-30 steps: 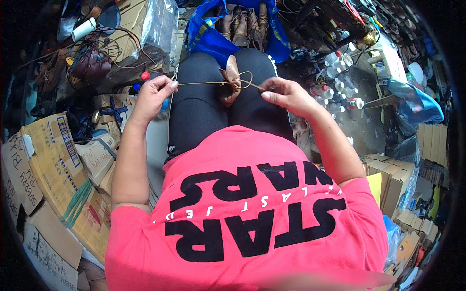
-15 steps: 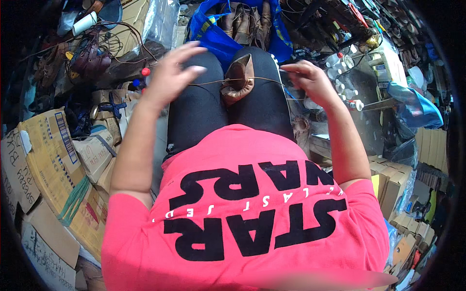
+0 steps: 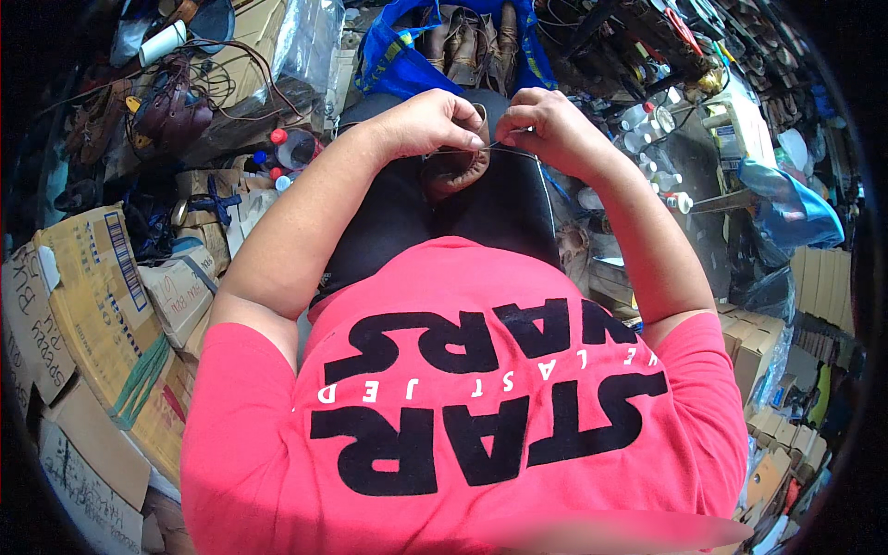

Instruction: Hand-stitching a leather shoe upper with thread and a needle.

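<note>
A brown leather shoe upper (image 3: pixel 456 176) sits between my black-clad thighs, its rounded end toward me. My left hand (image 3: pixel 435 125) is closed in a pinch over its left edge, covering part of the leather. Close by on the right, my right hand (image 3: pixel 546 128) also pinches, thumb against fingers. A thin brown thread (image 3: pixel 492 146) crosses the short gap between the two sets of fingertips. The fingers hide most of the thread and the exact spot where it meets the leather.
Beyond my knees stands a blue bag (image 3: pixel 384 65) holding several brown leather shoes (image 3: pixel 462 51). Cardboard boxes (image 3: pixel 92 296) crowd the left. Plastic bottles (image 3: pixel 647 139) and a blue cloth (image 3: pixel 791 203) lie to the right. A dark red leather shoe (image 3: pixel 171 111) rests at the upper left.
Both hands were spread wide with the thread stretched across the leather upper. They have come inward, nearly meeting over it, and the fingers are now pinched.
</note>
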The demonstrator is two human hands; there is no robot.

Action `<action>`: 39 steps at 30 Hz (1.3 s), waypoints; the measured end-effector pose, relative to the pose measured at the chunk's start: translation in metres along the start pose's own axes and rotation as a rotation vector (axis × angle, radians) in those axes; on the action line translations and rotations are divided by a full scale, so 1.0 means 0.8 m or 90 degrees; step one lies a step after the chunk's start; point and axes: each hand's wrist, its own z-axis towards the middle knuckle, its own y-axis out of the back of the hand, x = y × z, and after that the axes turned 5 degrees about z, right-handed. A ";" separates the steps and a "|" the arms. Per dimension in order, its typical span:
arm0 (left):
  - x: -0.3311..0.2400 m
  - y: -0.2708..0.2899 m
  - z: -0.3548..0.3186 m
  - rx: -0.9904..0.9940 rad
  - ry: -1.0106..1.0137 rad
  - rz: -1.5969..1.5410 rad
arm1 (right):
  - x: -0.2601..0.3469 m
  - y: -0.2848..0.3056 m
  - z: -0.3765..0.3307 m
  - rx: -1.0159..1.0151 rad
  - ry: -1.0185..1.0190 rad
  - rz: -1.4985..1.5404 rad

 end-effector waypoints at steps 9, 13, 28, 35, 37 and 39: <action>0.003 -0.002 -0.004 0.040 0.035 -0.139 | -0.005 -0.045 -0.033 -0.114 -0.088 0.191; 0.007 -0.002 -0.002 0.087 0.038 -0.142 | 0.011 -0.051 -0.046 -0.150 -0.072 0.090; -0.007 0.009 0.009 0.178 -0.029 0.031 | 0.062 -0.008 0.005 0.111 0.007 -0.260; -0.005 -0.013 -0.015 -0.328 -0.120 0.402 | 0.005 -0.026 -0.017 -0.011 -0.291 0.364; -0.003 -0.023 -0.044 -0.353 -0.118 0.384 | -0.008 -0.025 -0.034 -0.083 -0.393 0.669; -0.006 -0.022 -0.084 -0.241 -0.034 0.364 | -0.005 -0.040 -0.044 -0.088 -0.268 0.430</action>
